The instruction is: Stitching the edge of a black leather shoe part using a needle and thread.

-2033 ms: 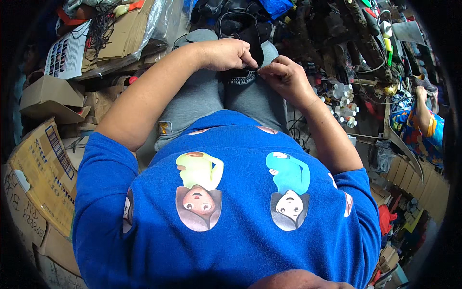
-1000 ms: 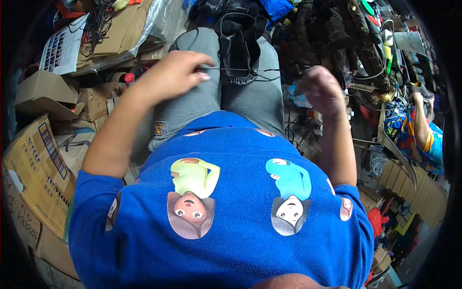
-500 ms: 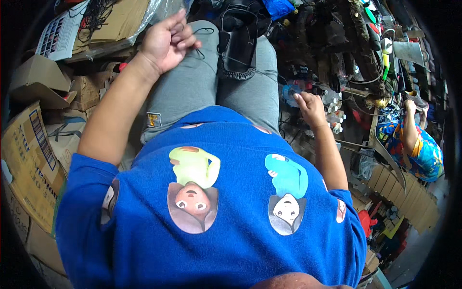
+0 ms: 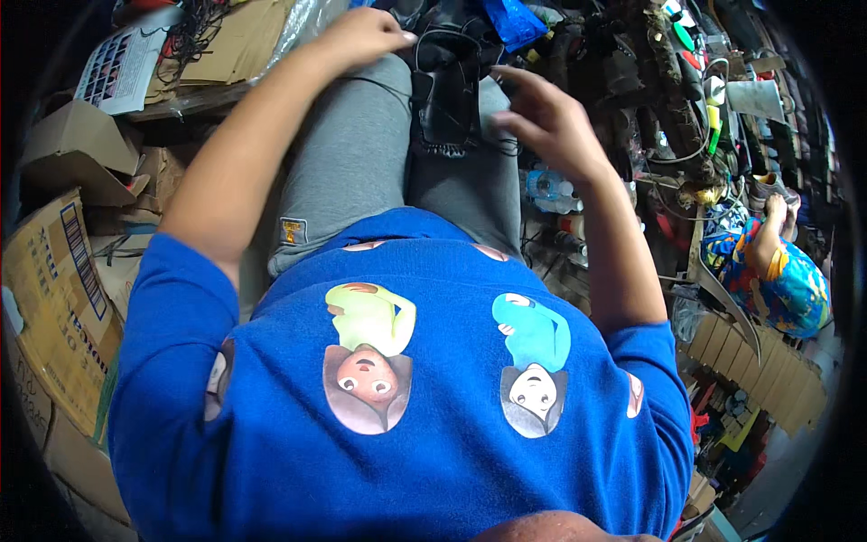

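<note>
A black open-topped shoe (image 4: 444, 95) with a gathered edge at its near end rests between my grey-trousered knees. Beside its far left edge is my left hand (image 4: 361, 38), fingers drawn together in a pinch; what they hold, if anything, is too small to make out. My right hand (image 4: 549, 122) hovers off the shoe's right side, somewhat blurred, with thumb and forefinger apart and pointing at it. A thin dark cord (image 4: 372, 84) crosses my left thigh toward the shoe, and a loop of it shows near my right thumb.
Cardboard boxes (image 4: 77, 149) stack up on the left below a board with cardboard and tangled black cord (image 4: 194, 36). Plastic bottles (image 4: 549, 185) stand right of my knee. Farther right, another person in a colourful shirt (image 4: 790, 285) handles a shoe (image 4: 769, 188).
Both hands have come in toward the shoe: my left moved right and farther away, my right moved up and left from beside the bottles. The cord's loops on my left thigh have straightened.
</note>
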The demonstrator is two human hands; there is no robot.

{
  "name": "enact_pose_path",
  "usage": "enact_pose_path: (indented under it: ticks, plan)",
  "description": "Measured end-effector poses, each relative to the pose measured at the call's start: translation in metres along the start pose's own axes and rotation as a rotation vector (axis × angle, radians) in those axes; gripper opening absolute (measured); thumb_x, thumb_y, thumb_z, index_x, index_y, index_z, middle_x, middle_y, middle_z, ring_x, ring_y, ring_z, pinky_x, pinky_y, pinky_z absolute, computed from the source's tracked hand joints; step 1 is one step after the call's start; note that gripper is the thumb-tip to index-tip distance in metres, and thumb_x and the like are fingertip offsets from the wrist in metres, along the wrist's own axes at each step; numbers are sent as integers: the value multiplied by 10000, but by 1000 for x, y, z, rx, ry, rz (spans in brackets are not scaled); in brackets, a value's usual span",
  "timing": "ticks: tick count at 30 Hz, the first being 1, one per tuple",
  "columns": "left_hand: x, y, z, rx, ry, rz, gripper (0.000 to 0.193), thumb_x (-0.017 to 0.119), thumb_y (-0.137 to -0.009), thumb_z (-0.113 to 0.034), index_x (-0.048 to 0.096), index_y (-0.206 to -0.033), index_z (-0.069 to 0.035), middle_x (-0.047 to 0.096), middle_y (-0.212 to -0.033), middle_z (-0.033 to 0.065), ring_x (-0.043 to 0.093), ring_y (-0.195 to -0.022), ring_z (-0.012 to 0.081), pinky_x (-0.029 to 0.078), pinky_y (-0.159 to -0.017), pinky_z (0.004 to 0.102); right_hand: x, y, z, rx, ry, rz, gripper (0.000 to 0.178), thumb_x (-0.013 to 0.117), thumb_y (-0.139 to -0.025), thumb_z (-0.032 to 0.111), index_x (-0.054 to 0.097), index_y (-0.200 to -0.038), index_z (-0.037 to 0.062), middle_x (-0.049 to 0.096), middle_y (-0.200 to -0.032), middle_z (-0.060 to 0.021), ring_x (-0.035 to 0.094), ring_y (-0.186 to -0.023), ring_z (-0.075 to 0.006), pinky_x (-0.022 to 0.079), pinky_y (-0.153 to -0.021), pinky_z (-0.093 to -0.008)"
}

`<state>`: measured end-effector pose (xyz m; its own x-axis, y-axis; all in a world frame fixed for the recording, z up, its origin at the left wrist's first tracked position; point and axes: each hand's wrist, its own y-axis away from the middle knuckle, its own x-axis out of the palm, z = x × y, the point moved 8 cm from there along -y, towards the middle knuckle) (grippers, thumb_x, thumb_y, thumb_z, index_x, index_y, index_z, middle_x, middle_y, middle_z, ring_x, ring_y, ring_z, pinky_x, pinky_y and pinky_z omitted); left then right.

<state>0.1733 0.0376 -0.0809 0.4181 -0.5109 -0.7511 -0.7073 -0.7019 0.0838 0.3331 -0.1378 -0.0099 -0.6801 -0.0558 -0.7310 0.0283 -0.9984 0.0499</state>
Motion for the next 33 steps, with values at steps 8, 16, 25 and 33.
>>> enact_pose_path:
  ticks: [8,16,25,33]
  plan:
    - [34,-24,0,-192,-412,159,623,699,-657,-549,698,-937,7,663,-976,219,643,-910,351,499,-811,412,37,-27,-7,86,236,154,463,743,-769,339,591,-1110,67,600,-697,-86,584,-658,-203,474,-633,-356]
    - [31,-18,-11,-196,-421,94,352,735,-714,-299,661,-971,-70,629,-1044,133,607,-1001,305,491,-823,401,34,4,5,215,439,2,307,664,-790,368,634,-775,64,658,-792,-141,639,-766,-335,483,-681,-427]
    - [50,43,-113,541,187,32,260,708,-737,-211,630,-951,-86,563,-1037,83,580,-973,260,466,-849,348,23,20,9,143,274,-68,313,698,-772,324,578,-734,36,599,-718,-116,594,-671,-276,442,-643,-392]
    - [75,31,-107,489,228,220,253,705,-742,-229,620,-933,-87,521,-1008,78,556,-964,237,453,-851,344,47,35,-9,120,25,210,252,611,-847,211,582,-737,-14,510,-600,-136,507,-557,-199,410,-545,-365]
